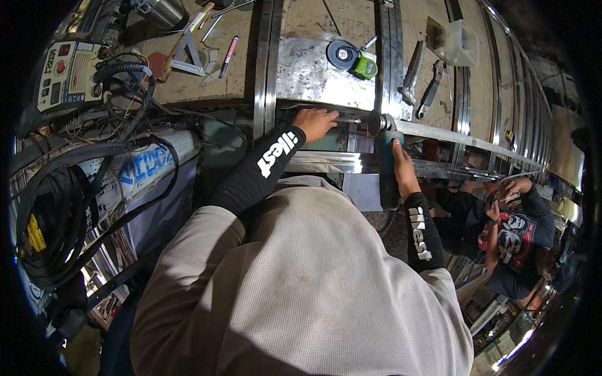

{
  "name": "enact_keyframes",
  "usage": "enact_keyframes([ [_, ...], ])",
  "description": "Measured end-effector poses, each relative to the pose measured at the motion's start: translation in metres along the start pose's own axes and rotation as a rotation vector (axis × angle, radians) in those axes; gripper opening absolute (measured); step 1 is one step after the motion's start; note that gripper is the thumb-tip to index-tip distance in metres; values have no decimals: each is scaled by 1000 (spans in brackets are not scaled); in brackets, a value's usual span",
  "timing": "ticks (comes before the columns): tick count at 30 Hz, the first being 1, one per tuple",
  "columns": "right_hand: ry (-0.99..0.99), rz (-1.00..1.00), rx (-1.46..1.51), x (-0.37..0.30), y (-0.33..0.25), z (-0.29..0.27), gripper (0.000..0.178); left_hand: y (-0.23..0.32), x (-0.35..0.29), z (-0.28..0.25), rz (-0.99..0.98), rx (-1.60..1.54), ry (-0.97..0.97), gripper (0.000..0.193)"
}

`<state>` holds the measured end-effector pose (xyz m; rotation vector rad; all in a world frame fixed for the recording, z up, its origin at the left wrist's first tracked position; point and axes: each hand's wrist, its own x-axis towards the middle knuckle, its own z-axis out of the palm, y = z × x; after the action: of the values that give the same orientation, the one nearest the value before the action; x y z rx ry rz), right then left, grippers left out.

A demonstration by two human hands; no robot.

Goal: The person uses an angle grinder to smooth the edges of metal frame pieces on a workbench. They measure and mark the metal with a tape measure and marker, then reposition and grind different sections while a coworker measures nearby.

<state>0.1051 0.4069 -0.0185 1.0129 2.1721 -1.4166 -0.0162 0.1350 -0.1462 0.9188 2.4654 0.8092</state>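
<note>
My right hand (404, 168) is closed around the teal body of an angle grinder (389, 178), its thumb near the tool's head. The grinder's round disc (375, 123) faces left, close to the end of a thin metal piece (348, 120). On the other side, my left hand (316, 124) has its fingers bent over that thin piece at the edge of the steel frame. The fingertips are partly hidden, so how firmly they pinch is hard to make out. Below both hands runs a shiny square steel tube (323, 163).
On the bench lie a tape measure (364, 66), a black disc (343, 54), an adjustable wrench (433, 91), a marker (229, 57) and a set square (188, 55). Left are a power unit (70, 75) and coiled cables (56, 232). Another person (511, 232) works at right.
</note>
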Motion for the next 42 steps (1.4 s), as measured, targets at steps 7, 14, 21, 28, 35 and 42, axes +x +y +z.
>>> enact_keyframes([
  [7, -6, -13, 46, 3, -10, 3, 88, -1, 0, 1, 12, 12, 20, 32],
  [14, -59, 40, -3, -2, 0, -4, 88, -1, 1, 3, 2, 11, 26, 30],
  [21, -41, 92, 31, -6, 3, -5, 90, -2, 0, 5, 2, 18, 27, 30],
  [28, -15, 22, 24, 4, -13, -1, 87, -2, -1, 6, 22, 15, 54, 30],
  [35, -12, -30, 5, 8, -14, 2, 90, -3, 0, 8, 17, 24, 52, 31],
  [42, -89, 106, -23, -7, -5, -5, 90, -2, 2, 6, -10, 10, 19, 31],
])
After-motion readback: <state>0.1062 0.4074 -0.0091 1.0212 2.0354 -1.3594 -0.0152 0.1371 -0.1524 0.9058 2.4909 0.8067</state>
